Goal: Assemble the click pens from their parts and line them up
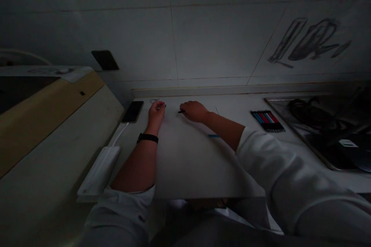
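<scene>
Dim worktop: the right hand (193,111) pinches a thin dark pen (181,112), tip on a large white paper sheet (188,158) nr its far edge; drawing looks just begun. The left hand (157,114), w/ black wristband (147,137), rests curled on the sheet; too dim to tell if it grips anything. A flat black phone (133,111) lies just left. Next stroke needs the sheet pinned and a steady tip.

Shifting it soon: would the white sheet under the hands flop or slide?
Probably light, bendy: the white sheet lies flat like paper. It would likely slide on the smooth counter, though the left hand and the right hand, holding a pen, pin it.
</scene>
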`<state>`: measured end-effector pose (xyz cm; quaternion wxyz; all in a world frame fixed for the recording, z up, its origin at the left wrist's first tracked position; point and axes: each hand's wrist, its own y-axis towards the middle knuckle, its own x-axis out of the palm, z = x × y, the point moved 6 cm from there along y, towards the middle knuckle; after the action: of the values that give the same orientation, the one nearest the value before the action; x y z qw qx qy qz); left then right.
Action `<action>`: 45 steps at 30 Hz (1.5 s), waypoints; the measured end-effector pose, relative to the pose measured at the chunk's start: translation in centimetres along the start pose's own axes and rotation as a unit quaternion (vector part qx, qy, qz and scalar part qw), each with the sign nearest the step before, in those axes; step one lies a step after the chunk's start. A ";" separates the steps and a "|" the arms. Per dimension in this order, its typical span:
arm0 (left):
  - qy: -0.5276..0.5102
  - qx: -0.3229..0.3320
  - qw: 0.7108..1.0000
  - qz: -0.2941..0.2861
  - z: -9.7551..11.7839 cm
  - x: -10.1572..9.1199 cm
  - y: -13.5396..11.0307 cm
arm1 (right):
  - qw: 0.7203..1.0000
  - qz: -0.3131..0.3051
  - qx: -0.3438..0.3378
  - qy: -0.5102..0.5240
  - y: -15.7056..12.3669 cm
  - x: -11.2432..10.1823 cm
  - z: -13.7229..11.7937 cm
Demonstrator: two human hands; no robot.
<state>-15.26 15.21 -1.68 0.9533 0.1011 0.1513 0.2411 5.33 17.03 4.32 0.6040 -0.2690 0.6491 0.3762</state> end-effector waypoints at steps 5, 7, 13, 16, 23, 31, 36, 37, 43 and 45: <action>-0.082 -0.059 0.993 -0.053 1.1 2.1 -1.8 | 0.993 0.081 0.041 0.075 -7.3 -3.2 3.8; -0.102 -0.056 0.989 -0.094 2.4 3.6 -3.2 | 0.986 0.112 0.057 0.112 -9.8 -3.5 5.2; -0.143 -0.054 0.962 -0.226 5.8 8.3 -8.1 | 0.954 0.169 0.131 0.212 -13.0 -0.7 7.7; -0.117 -0.015 0.961 -0.251 6.7 9.2 -9.2 | 0.942 0.192 0.126 0.243 -13.1 0.6 7.6; -0.043 0.053 0.971 -0.228 6.9 8.7 -9.0 | 0.932 0.223 0.096 0.270 -13.3 1.2 6.6; -0.037 0.072 0.969 -0.232 7.1 8.9 -9.2 | 0.935 0.222 0.076 0.266 -13.5 0.6 5.4; -0.057 0.056 0.968 -0.240 7.2 9.0 -9.3 | 0.938 0.218 0.066 0.262 -13.7 0.2 5.0; -0.057 0.053 0.967 -0.241 7.1 9.0 -9.3 | 0.938 0.218 0.064 0.261 -13.7 0.2 5.0; -0.044 0.061 0.966 -0.248 7.5 8.9 -9.4 | 0.940 0.236 0.041 0.242 -13.7 0.4 5.0; -0.050 0.048 0.965 -0.253 7.4 8.9 -9.5 | 0.938 0.254 0.029 0.235 -13.7 0.4 4.9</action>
<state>-1.21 10.50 0.61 0.9836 0.1170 0.1353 -0.0210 19.18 13.19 1.76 0.3261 -0.1578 0.8298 0.4244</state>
